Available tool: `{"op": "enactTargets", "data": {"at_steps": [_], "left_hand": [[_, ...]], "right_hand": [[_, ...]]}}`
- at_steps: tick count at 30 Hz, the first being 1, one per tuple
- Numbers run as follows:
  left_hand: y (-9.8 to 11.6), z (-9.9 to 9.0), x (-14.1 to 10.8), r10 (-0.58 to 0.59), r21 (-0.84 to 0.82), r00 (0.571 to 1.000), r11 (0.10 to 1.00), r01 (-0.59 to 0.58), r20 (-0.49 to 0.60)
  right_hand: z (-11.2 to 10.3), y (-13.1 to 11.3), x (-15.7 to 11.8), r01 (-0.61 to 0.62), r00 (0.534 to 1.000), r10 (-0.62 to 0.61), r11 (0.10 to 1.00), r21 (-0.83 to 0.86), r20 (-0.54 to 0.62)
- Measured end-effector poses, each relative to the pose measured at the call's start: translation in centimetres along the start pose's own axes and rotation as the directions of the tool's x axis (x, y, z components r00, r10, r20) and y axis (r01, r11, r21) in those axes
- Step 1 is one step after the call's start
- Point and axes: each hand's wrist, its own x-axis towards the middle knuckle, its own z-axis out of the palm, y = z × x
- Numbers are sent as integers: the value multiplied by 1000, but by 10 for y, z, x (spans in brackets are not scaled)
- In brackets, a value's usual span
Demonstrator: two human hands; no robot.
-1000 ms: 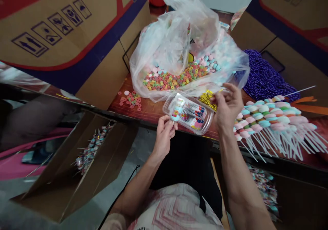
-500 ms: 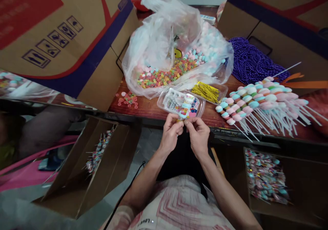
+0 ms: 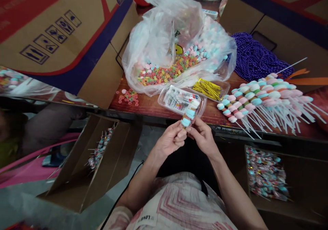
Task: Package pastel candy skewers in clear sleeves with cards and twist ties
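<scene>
Just past the table edge I hold a candy skewer [image 3: 190, 115], white, blue and orange-brown pieces stacked in what looks like a clear wrapper. My left hand [image 3: 172, 139] is closed round its lower end. My right hand [image 3: 203, 137] pinches the same lower end from the other side; whether a tie is between the fingertips is too small to make out. Behind the skewer sits a clear plastic tray [image 3: 164, 102] with printed wrappers [image 3: 176, 98]. Beside it, gold twist ties [image 3: 208, 89] lie in another shallow tray.
A big plastic bag [image 3: 159, 31] of marshmallows and ring candies stands behind. Unwrapped candy skewers [image 3: 266, 93] are piled right, near purple cord [image 3: 251, 57]. Loose candy rings [image 3: 129, 98] lie left. Cardboard boxes [image 3: 84, 38] flank the table; lower boxes [image 3: 115, 161] hold wrapped skewers.
The skewer has tilted to the right and come slightly lower and nearer to me. My left hand has turned, and both hands have stayed together at its lower end. The view has shifted slightly.
</scene>
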Motion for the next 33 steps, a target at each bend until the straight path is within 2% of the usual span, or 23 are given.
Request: {"op": "enactTargets", "data": {"at_steps": [1, 3, 6, 9, 11, 13, 14, 16, 19, 22, 24, 26, 27, 29, 31, 33], "left_hand": [[-2, -1, 1, 21, 33, 999, 999, -20, -24], [-9, -3, 3, 152, 150, 981, 980, -133, -124], [-21, -7, 3, 392, 367, 891, 883, -294, -229], [-26, -12, -1, 457, 444, 849, 840, -312, -267], [-24, -13, -2, 437, 410, 848, 862, -299, -299], [-19, -13, 1, 375, 316, 870, 908, -276, -319], [-17, -13, 3, 332, 251, 885, 933, -258, -325], [-12, -13, 8, 247, 127, 909, 968, -217, -336], [-10, -15, 12, 170, 20, 922, 984, -174, -348], [-11, -13, 8, 131, -22, 935, 989, -146, -329], [-14, -10, 3, 115, -48, 948, 990, -135, -296], [-17, -6, 0, 103, -67, 960, 990, -125, -262], [-18, -4, -1, 108, -69, 961, 989, -129, -255], [-21, -1, 1, 126, -45, 961, 989, -142, -244], [-21, -1, 4, 134, -3, 969, 990, -138, -208], [-19, 0, 4, 151, 54, 978, 988, -145, -141]], "right_hand": [[0, 0, 0, 23, 1000, -23, 997, -70, -2], [4, 5, -1, 54, 997, -64, 979, -198, -42], [13, 14, -3, 57, 987, -98, 953, -297, -126], [15, 15, -3, 52, 982, -108, 942, -332, -153], [13, 11, -3, 51, 989, -94, 941, -334, -111], [11, 7, -4, 48, 994, -76, 943, -329, -73], [10, 7, -4, 59, 993, -89, 939, -338, -76], [9, 9, -6, 139, 976, -194, 906, -401, -99], [7, 16, -8, 318, 912, -410, 751, -578, -31], [5, 19, -7, 404, 861, -502, 581, -707, 80], [5, 18, -7, 438, 822, -561, 516, -736, 97], [9, 16, -7, 464, 780, -621, 487, -740, 80], [12, 15, -7, 456, 768, -638, 491, -742, 50], [20, 14, -10, 377, 781, -620, 561, -737, -72], [25, 13, -14, 267, 818, -529, 696, -667, -225], [26, 9, -21, 185, 862, -394, 830, -526, -318]]}}
